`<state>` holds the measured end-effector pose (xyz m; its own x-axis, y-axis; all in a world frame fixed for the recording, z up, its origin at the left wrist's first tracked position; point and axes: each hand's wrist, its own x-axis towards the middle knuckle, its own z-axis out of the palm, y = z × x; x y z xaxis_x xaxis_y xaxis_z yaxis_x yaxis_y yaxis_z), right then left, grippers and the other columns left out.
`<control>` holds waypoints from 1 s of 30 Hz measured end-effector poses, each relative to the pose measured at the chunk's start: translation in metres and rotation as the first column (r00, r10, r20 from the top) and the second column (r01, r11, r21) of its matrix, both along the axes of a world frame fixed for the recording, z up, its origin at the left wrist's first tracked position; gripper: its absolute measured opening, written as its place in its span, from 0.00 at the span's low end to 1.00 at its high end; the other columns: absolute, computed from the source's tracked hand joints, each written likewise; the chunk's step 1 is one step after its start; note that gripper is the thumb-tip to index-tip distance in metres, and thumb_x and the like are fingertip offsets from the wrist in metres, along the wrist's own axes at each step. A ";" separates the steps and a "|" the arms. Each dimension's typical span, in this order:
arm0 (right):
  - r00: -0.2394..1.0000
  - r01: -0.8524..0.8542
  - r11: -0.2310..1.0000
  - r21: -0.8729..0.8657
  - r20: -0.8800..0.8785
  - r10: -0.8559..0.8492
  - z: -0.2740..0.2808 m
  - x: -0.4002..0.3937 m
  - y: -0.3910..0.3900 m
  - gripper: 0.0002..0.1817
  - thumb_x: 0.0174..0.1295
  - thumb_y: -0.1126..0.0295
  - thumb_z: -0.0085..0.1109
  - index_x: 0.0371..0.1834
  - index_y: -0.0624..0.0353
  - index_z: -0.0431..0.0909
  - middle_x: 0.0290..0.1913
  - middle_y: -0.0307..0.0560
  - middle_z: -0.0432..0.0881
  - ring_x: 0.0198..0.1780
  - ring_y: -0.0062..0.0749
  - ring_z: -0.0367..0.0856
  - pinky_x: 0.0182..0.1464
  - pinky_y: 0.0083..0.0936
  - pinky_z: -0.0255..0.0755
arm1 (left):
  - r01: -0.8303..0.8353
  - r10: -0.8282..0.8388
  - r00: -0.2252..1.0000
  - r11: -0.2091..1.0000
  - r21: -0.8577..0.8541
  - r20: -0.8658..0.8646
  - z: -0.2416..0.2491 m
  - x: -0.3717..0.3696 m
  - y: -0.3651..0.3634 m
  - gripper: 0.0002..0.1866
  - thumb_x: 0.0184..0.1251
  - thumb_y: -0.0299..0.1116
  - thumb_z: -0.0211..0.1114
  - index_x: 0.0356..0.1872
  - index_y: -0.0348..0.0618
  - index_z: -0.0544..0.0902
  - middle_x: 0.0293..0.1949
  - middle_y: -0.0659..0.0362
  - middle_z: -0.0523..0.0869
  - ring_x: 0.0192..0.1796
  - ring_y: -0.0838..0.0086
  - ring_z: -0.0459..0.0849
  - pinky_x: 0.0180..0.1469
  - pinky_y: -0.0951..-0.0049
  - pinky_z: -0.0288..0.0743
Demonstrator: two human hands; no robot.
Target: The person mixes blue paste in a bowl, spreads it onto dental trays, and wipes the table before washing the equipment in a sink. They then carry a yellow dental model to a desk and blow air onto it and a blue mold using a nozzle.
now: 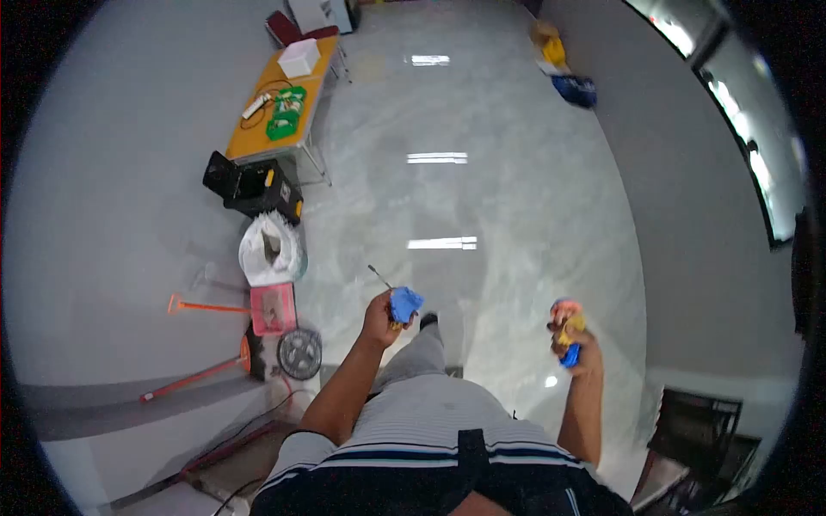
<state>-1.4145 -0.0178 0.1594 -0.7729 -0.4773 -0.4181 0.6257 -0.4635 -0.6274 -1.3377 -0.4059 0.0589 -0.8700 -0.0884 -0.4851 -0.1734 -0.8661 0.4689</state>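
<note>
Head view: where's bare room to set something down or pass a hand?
Floor: open between table and right wall, also between left hand and right hand. Crowded: left side, black box, white sack, pink bin, fan close together; tabletop's middle, green case, white strip.

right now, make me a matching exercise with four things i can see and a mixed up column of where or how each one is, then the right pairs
Things:
1. white box
2. blue thing
3. black toolbox
4. round fan

Places and states:
A. held in the left hand
B. on the floor beside the pink bin
C. on top of the table
D. lid open

Right pairs: 1-C, 2-A, 3-D, 4-B
</note>
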 end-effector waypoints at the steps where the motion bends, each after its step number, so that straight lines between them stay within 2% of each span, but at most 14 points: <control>1: 0.998 0.031 0.998 -0.062 0.051 -0.028 -0.002 -0.023 -0.015 0.20 0.54 0.69 0.64 0.48 0.61 0.72 0.38 0.51 0.75 0.23 0.23 0.70 0.22 0.18 0.66 | 0.053 -0.057 0.992 0.998 -0.036 -0.111 -0.002 -0.028 -0.011 0.17 0.72 0.43 0.48 0.39 0.40 0.78 0.31 0.52 0.84 0.28 0.66 0.83 0.22 0.69 0.75; 3: 0.994 0.094 0.995 0.025 0.059 -0.095 -0.007 -0.067 -0.050 0.17 0.54 0.67 0.64 0.45 0.58 0.72 0.35 0.47 0.75 0.21 0.22 0.68 0.20 0.16 0.63 | 0.066 -0.069 0.991 0.997 -0.034 -0.116 -0.001 -0.096 -0.032 0.16 0.72 0.43 0.48 0.40 0.41 0.78 0.31 0.52 0.84 0.28 0.66 0.83 0.22 0.69 0.75; 6: 0.967 0.020 1.000 0.001 0.253 -0.019 -0.033 -0.137 -0.063 0.17 0.55 0.67 0.63 0.46 0.59 0.72 0.37 0.49 0.76 0.21 0.23 0.69 0.21 0.18 0.63 | 0.041 -0.040 0.997 0.999 -0.022 0.066 0.001 -0.198 -0.055 0.16 0.70 0.45 0.50 0.39 0.45 0.79 0.33 0.55 0.84 0.30 0.65 0.83 0.28 0.68 0.79; 9: 0.953 0.033 0.996 -0.089 0.302 -0.005 -0.036 -0.190 -0.065 0.17 0.56 0.67 0.63 0.46 0.59 0.72 0.39 0.51 0.76 0.21 0.22 0.69 0.22 0.18 0.63 | 0.084 -0.084 0.996 0.996 0.008 -0.041 0.008 -0.279 -0.071 0.16 0.69 0.45 0.50 0.39 0.45 0.79 0.34 0.55 0.84 0.31 0.66 0.83 0.28 0.68 0.79; 13: 0.965 0.079 0.996 0.032 0.248 -0.085 -0.059 -0.342 -0.074 0.17 0.59 0.68 0.61 0.50 0.56 0.72 0.40 0.52 0.77 0.21 0.20 0.69 0.23 0.19 0.65 | 0.026 -0.026 0.999 1.000 0.005 -0.021 0.005 -0.414 -0.090 0.18 0.72 0.44 0.47 0.42 0.40 0.78 0.32 0.53 0.84 0.28 0.66 0.83 0.25 0.70 0.76; 15: 0.984 0.005 0.999 -0.052 0.181 0.005 -0.050 -0.425 -0.088 0.17 0.59 0.68 0.61 0.51 0.56 0.72 0.40 0.51 0.77 0.21 0.20 0.69 0.23 0.18 0.65 | -0.073 0.074 0.997 0.997 0.034 0.000 0.027 -0.486 -0.107 0.18 0.71 0.43 0.46 0.41 0.40 0.78 0.31 0.52 0.83 0.26 0.65 0.82 0.24 0.70 0.75; 16: 0.985 -0.021 0.999 -0.036 0.172 0.027 -0.045 -0.470 -0.092 0.17 0.58 0.68 0.62 0.51 0.57 0.72 0.40 0.50 0.77 0.21 0.19 0.69 0.23 0.17 0.65 | -0.113 0.116 0.987 0.993 -0.028 0.112 0.042 -0.515 -0.109 0.17 0.70 0.43 0.46 0.40 0.40 0.77 0.31 0.51 0.83 0.25 0.64 0.81 0.23 0.69 0.73; 18: 0.991 -0.109 0.994 -0.020 0.070 0.110 -0.013 -0.569 -0.123 0.17 0.59 0.65 0.62 0.48 0.58 0.72 0.38 0.46 0.75 0.21 0.17 0.68 0.24 0.15 0.65 | -0.120 0.121 0.989 0.993 -0.011 0.091 0.050 -0.575 -0.124 0.17 0.70 0.43 0.46 0.39 0.40 0.77 0.31 0.50 0.83 0.24 0.64 0.81 0.22 0.69 0.72; 23: 0.979 -0.204 0.979 0.005 0.024 0.204 0.019 -0.769 -0.200 0.20 0.56 0.68 0.64 0.51 0.59 0.72 0.39 0.49 0.77 0.21 0.19 0.70 0.23 0.17 0.67 | -0.185 0.180 0.981 0.981 0.065 0.070 0.053 -0.713 -0.174 0.16 0.70 0.44 0.49 0.38 0.42 0.78 0.32 0.52 0.84 0.25 0.66 0.80 0.22 0.69 0.71; 25: 0.958 -0.288 0.958 0.012 -0.010 0.288 0.026 -0.850 -0.239 0.19 0.56 0.67 0.64 0.49 0.61 0.73 0.39 0.49 0.77 0.21 0.20 0.70 0.23 0.18 0.66 | -0.147 0.145 0.987 0.989 0.033 0.064 0.048 -0.786 -0.197 0.16 0.69 0.45 0.50 0.37 0.43 0.78 0.32 0.53 0.84 0.26 0.67 0.81 0.22 0.70 0.71; 26: 0.967 -0.226 0.970 0.094 -0.096 0.234 0.026 -0.882 -0.260 0.18 0.56 0.67 0.64 0.47 0.62 0.74 0.38 0.47 0.77 0.22 0.20 0.71 0.22 0.17 0.65 | -0.152 0.150 0.983 0.988 0.006 0.104 0.049 -0.825 -0.208 0.14 0.68 0.44 0.52 0.38 0.45 0.78 0.33 0.56 0.84 0.30 0.68 0.82 0.27 0.70 0.75; 27: 0.974 -0.209 0.975 0.081 -0.075 0.215 0.017 -0.911 -0.272 0.18 0.56 0.67 0.64 0.47 0.62 0.74 0.38 0.47 0.77 0.22 0.20 0.71 0.22 0.17 0.65 | -0.148 0.150 0.977 0.989 -0.022 0.153 0.048 -0.857 -0.222 0.13 0.67 0.44 0.54 0.39 0.46 0.78 0.34 0.58 0.84 0.34 0.68 0.83 0.32 0.70 0.78; 28: 0.965 -0.258 0.964 0.055 -0.040 0.261 0.013 -0.935 -0.275 0.18 0.56 0.67 0.65 0.47 0.61 0.74 0.38 0.46 0.77 0.23 0.21 0.72 0.22 0.17 0.65 | 0.040 -0.039 0.996 0.999 0.011 -0.082 0.019 -0.884 -0.247 0.13 0.66 0.44 0.56 0.39 0.46 0.78 0.33 0.59 0.84 0.33 0.68 0.83 0.32 0.69 0.79; 30: 0.954 -0.299 0.954 -0.038 -0.039 0.297 0.011 -0.996 -0.298 0.19 0.55 0.67 0.65 0.48 0.60 0.74 0.38 0.46 0.76 0.27 0.24 0.74 0.23 0.17 0.66 | 0.079 -0.081 0.992 0.997 -0.026 -0.093 0.031 -0.963 -0.268 0.12 0.65 0.43 0.56 0.39 0.46 0.78 0.33 0.59 0.84 0.33 0.68 0.83 0.33 0.69 0.79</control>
